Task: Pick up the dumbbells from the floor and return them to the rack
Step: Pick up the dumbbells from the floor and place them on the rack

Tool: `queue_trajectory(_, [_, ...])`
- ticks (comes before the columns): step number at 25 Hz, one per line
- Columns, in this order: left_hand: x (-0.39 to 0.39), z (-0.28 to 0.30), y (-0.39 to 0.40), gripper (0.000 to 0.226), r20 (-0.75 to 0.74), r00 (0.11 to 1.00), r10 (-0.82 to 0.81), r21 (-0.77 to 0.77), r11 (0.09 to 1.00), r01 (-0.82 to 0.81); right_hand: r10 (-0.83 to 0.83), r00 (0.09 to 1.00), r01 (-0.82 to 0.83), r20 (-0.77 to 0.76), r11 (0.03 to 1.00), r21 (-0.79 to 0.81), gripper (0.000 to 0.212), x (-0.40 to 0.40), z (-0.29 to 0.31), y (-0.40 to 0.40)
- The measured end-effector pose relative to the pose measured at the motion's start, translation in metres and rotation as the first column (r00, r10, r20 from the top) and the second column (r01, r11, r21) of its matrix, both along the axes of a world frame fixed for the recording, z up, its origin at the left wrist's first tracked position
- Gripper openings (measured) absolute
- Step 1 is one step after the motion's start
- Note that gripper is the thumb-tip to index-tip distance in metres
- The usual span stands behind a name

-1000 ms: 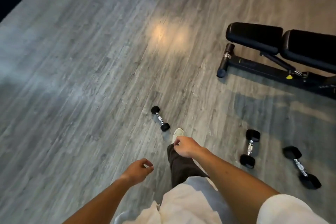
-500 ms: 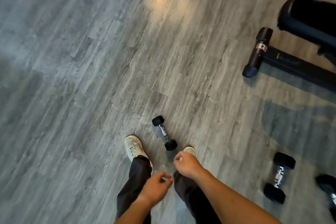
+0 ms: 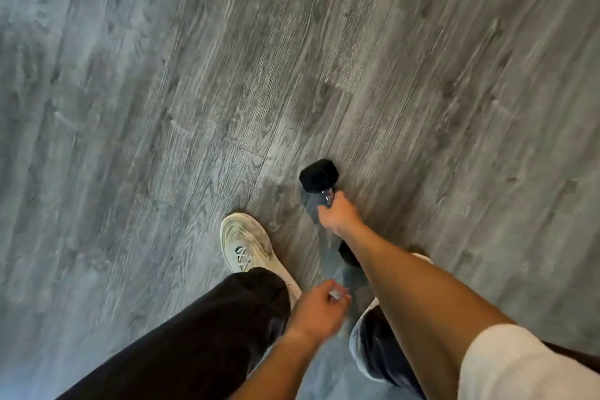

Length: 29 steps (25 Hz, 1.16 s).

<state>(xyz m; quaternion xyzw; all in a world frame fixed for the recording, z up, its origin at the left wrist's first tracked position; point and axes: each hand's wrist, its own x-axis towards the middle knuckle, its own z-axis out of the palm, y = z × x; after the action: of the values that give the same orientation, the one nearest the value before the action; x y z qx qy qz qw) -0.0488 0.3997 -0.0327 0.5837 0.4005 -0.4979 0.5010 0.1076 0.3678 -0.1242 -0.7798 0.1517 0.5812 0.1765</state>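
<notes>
A small dumbbell point(image 3: 316, 175) with black hex heads and a chrome handle lies on the grey wood floor just ahead of my feet. My right hand point(image 3: 339, 213) reaches down and wraps round its handle; the far head shows above my fingers and the near head peeks out under my forearm. Whether the dumbbell has left the floor I cannot tell. My left hand point(image 3: 316, 310) hovers lower, near my knees, fingers loosely curled and holding nothing. No rack is in view.
My left shoe point(image 3: 248, 247) stands on the floor to the left of the dumbbell, with my dark trouser legs below it. Grey plank floor point(image 3: 194, 75) fills the remaining view.
I have bent down over the small dumbbell and my right hand has gone from hanging above it to gripping its handle. The bench and the other dumbbells have left the view.
</notes>
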Motion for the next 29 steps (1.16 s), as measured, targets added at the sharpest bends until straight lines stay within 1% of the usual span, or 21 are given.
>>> queue_trajectory(2, [-0.001,-0.005,0.007,0.019,-0.016,0.999,-0.035,0.018,0.999,0.035,-0.077,0.996,0.077,-0.041,0.997,-0.001,0.040,0.001,-0.004,0.003])
queue_trajectory(4, [0.004,0.010,0.009,0.027,-0.024,0.996,-0.091,0.043,0.995,0.092,-0.104,0.993,0.106,-0.051,0.994,0.036,0.039,0.002,0.020,-0.001])
queue_trajectory(5, [0.009,0.027,0.010,0.036,-0.026,0.993,-0.117,0.062,0.991,0.118,-0.133,0.990,0.136,-0.051,0.989,0.058,0.036,0.003,0.043,-0.002])
queue_trajectory(7, [0.023,0.079,0.010,0.055,0.007,0.988,-0.154,0.098,0.983,0.152,-0.252,0.967,0.254,-0.039,0.963,0.094,0.027,0.004,0.105,-0.007])
queue_trajectory(9, [0.035,0.135,0.011,0.067,0.047,0.990,-0.131,0.109,0.986,0.125,-0.395,0.918,0.396,-0.038,0.913,0.096,0.020,0.007,0.174,-0.007])
queue_trajectory(11, [0.051,0.207,0.015,0.083,0.091,0.982,-0.165,0.122,0.981,0.153,-0.557,0.828,0.560,-0.059,0.823,0.092,0.022,0.014,0.256,-0.015])
queue_trajectory(12, [0.060,0.247,0.017,0.088,0.121,0.967,-0.223,0.131,0.970,0.207,-0.642,0.763,0.647,-0.074,0.756,0.099,0.021,0.019,0.300,-0.021])
queue_trajectory(13, [0.067,0.285,0.019,0.088,0.150,0.945,-0.292,0.142,0.952,0.272,-0.722,0.687,0.727,-0.085,0.679,0.102,0.021,0.023,0.343,-0.027])
queue_trajectory(15, [0.085,0.359,0.024,0.076,0.201,0.866,-0.458,0.189,0.886,0.424,-0.866,0.491,0.869,-0.100,0.478,0.127,0.023,0.029,0.428,-0.045])
queue_trajectory(17, [0.107,0.424,0.025,0.068,0.235,0.764,-0.601,0.223,0.798,0.560,-0.952,0.264,0.959,-0.156,0.242,0.146,0.020,0.030,0.503,-0.071])
queue_trajectory(18, [0.117,0.448,0.024,0.066,0.249,0.693,-0.677,0.246,0.736,0.630,-0.967,0.154,0.981,-0.202,0.125,0.149,0.020,0.028,0.533,-0.084])
queue_trajectory(19, [0.129,0.478,0.018,0.065,0.261,0.596,-0.760,0.279,0.650,0.707,-0.966,0.033,0.989,-0.257,-0.006,0.151,0.020,0.023,0.564,-0.104])
queue_trajectory(20, [0.140,0.507,0.006,0.062,0.270,0.480,-0.835,0.324,0.548,0.771,-0.946,-0.077,0.980,-0.314,-0.130,0.150,0.022,0.017,0.592,-0.126])
queue_trajectory(22, [0.155,0.555,-0.024,0.057,0.283,0.249,-0.926,0.422,0.353,0.835,-0.873,-0.274,0.922,-0.405,-0.358,0.148,0.027,-0.003,0.633,-0.170])
queue_trajectory(23, [0.161,0.574,-0.045,0.056,0.286,0.134,-0.949,0.473,0.262,0.841,-0.829,-0.357,0.880,-0.432,-0.453,0.144,0.030,-0.016,0.647,-0.192])
queue_trajectory(25, [0.168,0.603,-0.090,0.056,0.283,-0.045,-0.958,0.555,0.125,0.822,-0.757,-0.473,0.801,-0.451,-0.583,0.138,0.030,-0.041,0.664,-0.232])
queue_trajectory(28, [0.169,0.626,-0.172,0.058,0.269,-0.326,-0.906,0.613,-0.100,0.783,-0.659,-0.599,0.675,-0.454,-0.721,0.156,0.023,-0.082,0.677,-0.294])
queue_trajectory(29, [0.168,0.631,-0.203,0.060,0.265,-0.402,-0.877,0.629,-0.158,0.761,-0.625,-0.636,0.625,-0.453,-0.761,0.174,0.022,-0.094,0.681,-0.317])
